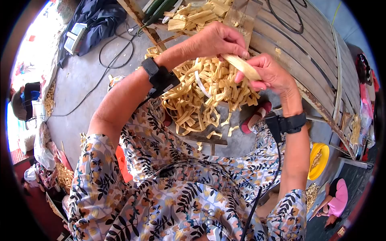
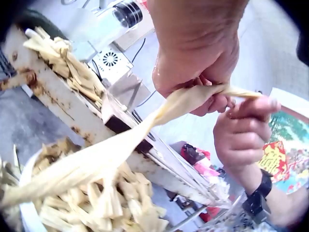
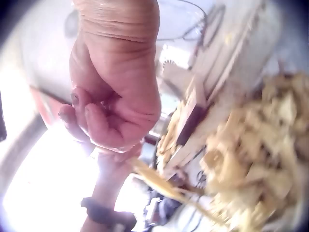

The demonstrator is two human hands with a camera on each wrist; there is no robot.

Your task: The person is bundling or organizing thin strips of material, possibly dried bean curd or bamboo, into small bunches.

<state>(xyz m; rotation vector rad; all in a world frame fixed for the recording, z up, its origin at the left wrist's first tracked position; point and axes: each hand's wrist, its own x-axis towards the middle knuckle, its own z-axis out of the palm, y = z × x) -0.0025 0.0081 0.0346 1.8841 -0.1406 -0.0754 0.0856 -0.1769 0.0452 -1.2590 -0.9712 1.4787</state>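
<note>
A long, flat, pale yellow strip point(image 1: 243, 67), slightly twisted, is stretched between both hands in the head view. My left hand point(image 1: 220, 40) pinches it at the upper left end with thumb and fingertips. On the other side my right hand point(image 1: 273, 74) grips it, fingers curled. In the left wrist view the strip point(image 2: 130, 145) runs from the left hand point(image 2: 200, 58) down to the lower left, and a thin end reaches the right hand point(image 2: 244, 137). The right wrist view shows the curled fingers of the right hand point(image 3: 118, 96). Below the hands lies a heap of similar strips point(image 1: 201, 92).
A white container rim point(image 1: 198, 82) shows within the heap. Slatted wooden boards point(image 1: 301, 60) extend on the right, with more yellow pieces point(image 1: 197, 18) at the back. A yellow basin point(image 1: 319, 160) stands at right, near another person point(image 1: 337, 197). Black cable point(image 1: 100, 86) crosses the floor.
</note>
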